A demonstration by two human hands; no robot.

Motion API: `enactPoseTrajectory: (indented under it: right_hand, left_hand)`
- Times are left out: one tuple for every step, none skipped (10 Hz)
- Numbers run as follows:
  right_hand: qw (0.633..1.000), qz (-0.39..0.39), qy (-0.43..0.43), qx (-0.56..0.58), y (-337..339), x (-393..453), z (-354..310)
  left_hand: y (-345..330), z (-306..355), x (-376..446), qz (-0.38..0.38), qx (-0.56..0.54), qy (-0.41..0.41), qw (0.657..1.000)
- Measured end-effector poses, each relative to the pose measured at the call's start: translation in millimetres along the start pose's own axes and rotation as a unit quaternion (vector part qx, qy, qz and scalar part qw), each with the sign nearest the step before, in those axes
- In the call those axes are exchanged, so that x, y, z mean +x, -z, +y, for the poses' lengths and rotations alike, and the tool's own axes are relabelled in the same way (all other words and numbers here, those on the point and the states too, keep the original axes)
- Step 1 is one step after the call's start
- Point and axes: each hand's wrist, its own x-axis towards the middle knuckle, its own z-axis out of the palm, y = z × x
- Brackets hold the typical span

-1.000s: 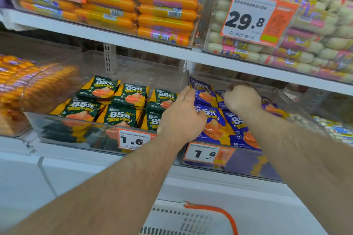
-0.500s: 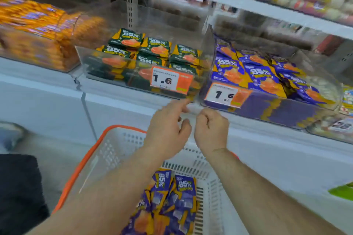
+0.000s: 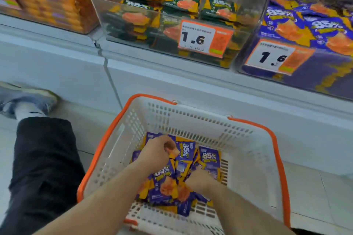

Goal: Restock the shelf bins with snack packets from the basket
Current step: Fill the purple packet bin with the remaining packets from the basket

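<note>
packets: purple snack packets (image 3: pixel 209 160) are lying in a loose heap on the floor of the basket (image 3: pixel 248 150), overlapping at odd angles, some face up, some showing the back panel.
handling: looking light, thin and floppy; glossy film, so probably slippery when stacked. Contents likely a soft slab, not very fragile, but squeezing hard could crease the pack.
grasp point: judging best to be pinching a flat face near a sealed edge, or raking several together by the edges; the top layer is sitting free, nothing pinning it.
left hand: left hand (image 3: pixel 158 153) is reaching into the far-left part of the heap, fingers curled down over a packet, thumb side showing; appears to be pinching one, contact partly hidden.
right hand: right hand (image 3: pixel 199 179) is digging into the middle of the heap, motion-blurred; fingers are buried among packets, so cannot tell how closed it is or what it has.
target: purple bin (image 3: pixel 298 44) is sitting at right on the shelf (image 3: pixel 172 66), already well stocked; green bin (image 3: pixel 168 23) just beside it to the left, orange bin (image 3: pixel 47 4) further left.
basket position: standing on the floor below the shelf, orange rim, white perforated walls.
writing: "85%" is reading clearly on purple and green packs; smaller text unreadable.
price tags: green-bin tag (image 3: pixel 204 38) and purple-bin tag (image 3: pixel 275 57) are both showing "1.6"; fine print too blurred.
other: person's dark trouser leg (image 3: pixel 42 168) and shoe (image 3: pixel 26 99) at left.
</note>
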Motion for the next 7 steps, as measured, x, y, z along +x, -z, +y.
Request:
enactPoseTrajectory:
  right_hand:
    - [0.994, -0.011, -0.028, 0.101, -20.1, 11.8, 4.2]
    - [0.988, -0.039, -0.031, 0.144, -37.3, 25.8, 13.8]
    - [0.98, -0.049, -0.021, 0.194, -28.8, 11.7, 4.9]
    - [0.979, -0.024, -0.034, 0.201, -9.9, -1.7, 1.0]
    - [0.986, 0.043, -0.057, 0.153, 19.9, -22.7, -0.4]
    - [0.979, 0.162, -0.089, 0.087, 51.7, -44.7, 2.1]
    - [0.96, 0.238, -0.087, 0.121, 80.6, -69.8, 3.2]
  left_hand:
    - [-5.6, 0.2, 2.1, -0.012, -0.019, 0.022, 0.999]
    - [-7.7, 0.0, 1.1, -0.012, -0.023, 0.037, 0.999]
    - [-8.6, -5.5, 0.7, 0.002, -0.041, 0.066, 0.997]
    - [-7.6, -6.4, -2.8, -0.013, -0.087, 0.1, 0.991]
    - [-8.7, -2.6, -7.0, -0.006, -0.151, 0.117, 0.982]
    - [-12.5, 3.0, -13.2, 0.006, -0.242, 0.153, 0.958]
    - [-18.4, 7.9, -17.7, 0.009, -0.359, 0.202, 0.911]
